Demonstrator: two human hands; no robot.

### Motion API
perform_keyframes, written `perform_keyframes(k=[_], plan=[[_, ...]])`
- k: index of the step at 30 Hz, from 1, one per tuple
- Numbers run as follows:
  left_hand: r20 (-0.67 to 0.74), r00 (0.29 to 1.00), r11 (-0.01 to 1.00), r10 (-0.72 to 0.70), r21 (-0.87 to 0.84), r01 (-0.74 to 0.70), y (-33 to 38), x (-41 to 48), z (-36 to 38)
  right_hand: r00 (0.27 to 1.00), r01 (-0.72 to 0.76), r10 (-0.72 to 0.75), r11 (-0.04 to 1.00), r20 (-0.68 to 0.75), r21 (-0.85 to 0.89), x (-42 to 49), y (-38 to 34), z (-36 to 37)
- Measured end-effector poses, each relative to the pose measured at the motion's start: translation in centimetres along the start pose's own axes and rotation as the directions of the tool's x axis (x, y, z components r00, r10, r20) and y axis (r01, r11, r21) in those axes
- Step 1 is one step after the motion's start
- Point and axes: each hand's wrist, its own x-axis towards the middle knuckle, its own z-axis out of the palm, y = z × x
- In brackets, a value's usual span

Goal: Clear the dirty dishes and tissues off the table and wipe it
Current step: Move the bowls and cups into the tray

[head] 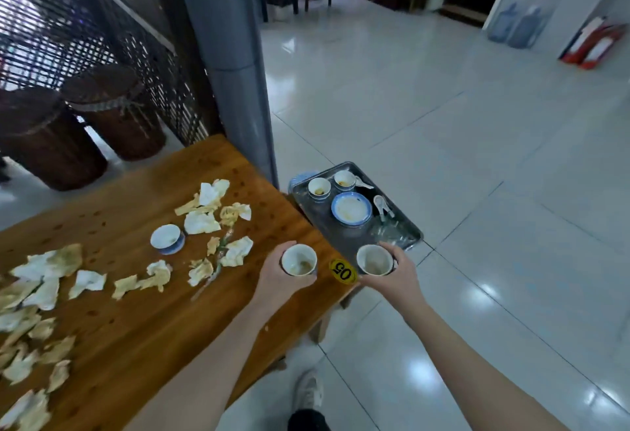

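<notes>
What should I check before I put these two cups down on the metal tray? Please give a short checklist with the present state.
1. Left hand holds the left cup firmly: ok.
2. Right hand holds the right cup firmly: ok.
3. Cups will not spill: ok, only brownish residue shows inside.
4. Free place on the tray: ok, bare metal on the near side of the plate.
5. Tray stands on a steady support: cannot tell, what carries it is hidden.
6. Table cleared: not ok, a bowl and many tissues are on it.
</notes>
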Motion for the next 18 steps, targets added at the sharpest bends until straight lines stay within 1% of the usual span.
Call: perform_keyframes(k=[4, 10, 13, 18], plan=[[0.045, 0.999, 0.999, 0.031, -0.025, -0.029, 1.8, 2.0, 3.2, 0.997, -0.065, 0.066, 0.997, -0.040, 0.029, 1.5, 0.5, -2.5], [0.144, 0.990, 0.998, -0.013, -0.056, 0.021, 3.3, 6.6, 7.2, 0.990, -0.121, 0.122, 0.992, -0.077, 0.023, 5.6, 0.9, -5.2], [0.155, 0.987, 0.995, -0.040, -0.084, 0.053, 4.1, 9.2, 8.6, 0.989, -0.134, 0.133, 0.991, -0.072, -0.006, 8.5, 0.7, -6.3], [0.136, 0.988, 0.991, -0.071, -0.103, 0.085, 5.4, 14.3, 9.9, 0.990, -0.117, 0.117, 0.993, -0.083, 0.001, 14.4, -0.6, -7.8]])
